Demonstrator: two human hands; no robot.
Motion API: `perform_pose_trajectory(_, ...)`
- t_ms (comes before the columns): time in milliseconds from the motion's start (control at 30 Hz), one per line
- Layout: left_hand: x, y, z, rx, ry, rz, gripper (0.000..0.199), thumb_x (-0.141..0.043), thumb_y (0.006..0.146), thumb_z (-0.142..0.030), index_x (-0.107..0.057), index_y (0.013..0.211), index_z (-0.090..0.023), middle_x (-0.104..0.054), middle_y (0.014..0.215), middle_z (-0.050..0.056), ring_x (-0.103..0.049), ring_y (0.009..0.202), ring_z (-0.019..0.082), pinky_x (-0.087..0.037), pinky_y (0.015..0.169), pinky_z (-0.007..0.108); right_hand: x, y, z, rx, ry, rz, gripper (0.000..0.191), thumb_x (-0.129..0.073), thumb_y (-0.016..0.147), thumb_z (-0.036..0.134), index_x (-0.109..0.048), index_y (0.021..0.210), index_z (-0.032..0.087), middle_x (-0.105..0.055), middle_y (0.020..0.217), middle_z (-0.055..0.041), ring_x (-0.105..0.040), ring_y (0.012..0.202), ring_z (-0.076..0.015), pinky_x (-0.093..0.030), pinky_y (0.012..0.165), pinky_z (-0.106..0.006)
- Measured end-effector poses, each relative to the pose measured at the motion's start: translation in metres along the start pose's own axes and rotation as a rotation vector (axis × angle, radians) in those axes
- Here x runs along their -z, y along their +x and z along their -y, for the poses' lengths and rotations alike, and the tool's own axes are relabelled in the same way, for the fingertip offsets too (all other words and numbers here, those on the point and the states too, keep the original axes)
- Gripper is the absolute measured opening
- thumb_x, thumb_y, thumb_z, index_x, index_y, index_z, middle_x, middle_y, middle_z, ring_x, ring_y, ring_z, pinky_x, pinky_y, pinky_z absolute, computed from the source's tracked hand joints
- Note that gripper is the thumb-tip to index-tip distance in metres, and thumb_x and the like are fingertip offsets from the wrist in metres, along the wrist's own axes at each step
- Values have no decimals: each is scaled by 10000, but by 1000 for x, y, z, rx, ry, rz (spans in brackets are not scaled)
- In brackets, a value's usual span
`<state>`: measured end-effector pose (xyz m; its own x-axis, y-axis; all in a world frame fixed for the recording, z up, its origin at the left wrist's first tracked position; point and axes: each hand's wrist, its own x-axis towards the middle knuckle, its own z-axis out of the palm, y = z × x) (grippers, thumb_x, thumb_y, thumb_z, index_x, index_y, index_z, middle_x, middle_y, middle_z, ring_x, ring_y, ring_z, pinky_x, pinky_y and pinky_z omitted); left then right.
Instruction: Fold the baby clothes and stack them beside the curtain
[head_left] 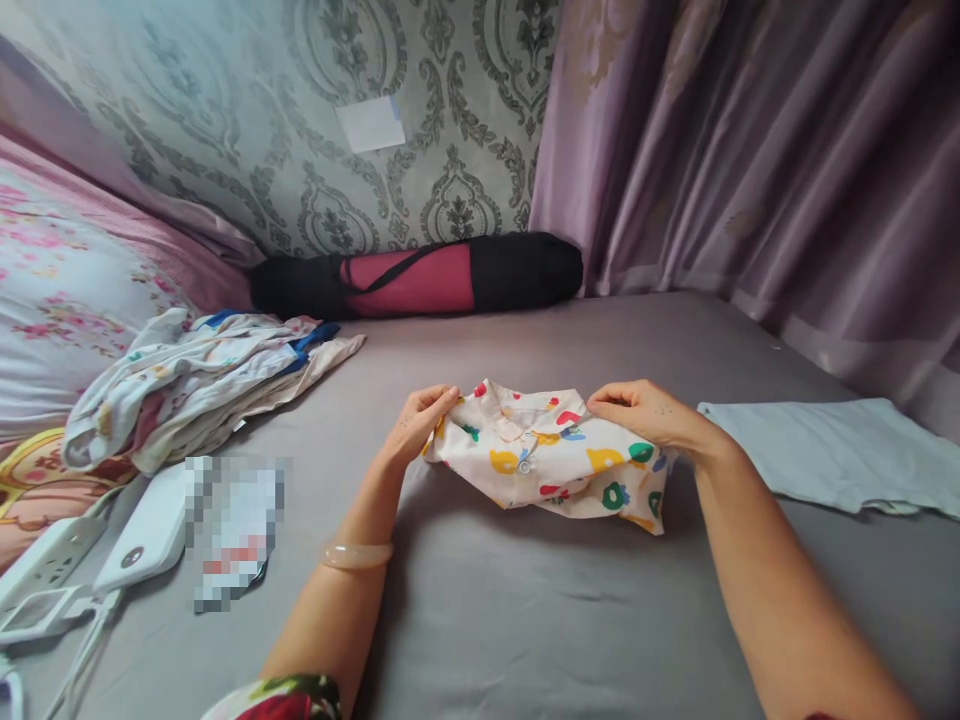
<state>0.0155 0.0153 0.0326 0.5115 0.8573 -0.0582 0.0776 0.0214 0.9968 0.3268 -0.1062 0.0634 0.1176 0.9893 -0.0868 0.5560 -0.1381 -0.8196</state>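
Note:
A small white shirt point(555, 460) with colourful printed shapes, a collar and a button hangs between my hands, just over the grey sheet. My left hand point(427, 420) pinches its left shoulder near the collar. On the other side, my right hand point(637, 408) grips the right shoulder between thumb and fingers. The shirt's front faces me, and its lower part is bunched so the hem is partly folded under. A pale bangle point(357, 556) circles my left wrist.
Left of me lies a heap of clothes point(202, 385), with a white power bank point(154, 530), a power strip point(49, 565) and a pixelated item point(236, 530) closer in. A folded pale cloth point(825, 450) lies right. A black and pink long bag point(420, 280) rests against the patterned wall.

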Motion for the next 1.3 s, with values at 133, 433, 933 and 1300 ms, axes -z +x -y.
perform_pose_trajectory(133,1,-2,2,9,-33,-23,454,-652,774,-597,-491,639,-194,-450,552,-43,-412,466,80,-323,451,219,-6,1,-1,-14,-102,39,269,-601,755,432,-731,746,197,-666,671,17,-542,587,-126,-393,494,-210)
perform_pose_trajectory(433,4,-4,0,80,-2,57,374,-793,661,-503,-612,697,-177,-560,574,-33,-522,496,97,-383,468,211,-18,4,7,-70,-117,90,423,-594,783,585,-758,792,195,-729,776,-30,-601,659,-174,-441,545,-244)
perform_pose_trajectory(933,12,-12,-19,-4,84,45,328,-782,675,-488,-747,786,-181,-672,691,9,-593,607,136,-454,525,209,-22,-6,27,3,54,39,314,-654,734,467,-769,811,186,-696,719,13,-570,610,-125,-404,520,-207)
perform_pose_trajectory(1300,9,-26,-57,-276,185,-123,431,-720,709,-553,-742,859,-150,-682,727,30,-576,628,142,-441,544,210,2,-14,67,220,71,-81,363,-662,752,512,-732,871,177,-722,827,-28,-633,726,-175,-486,637,-266)
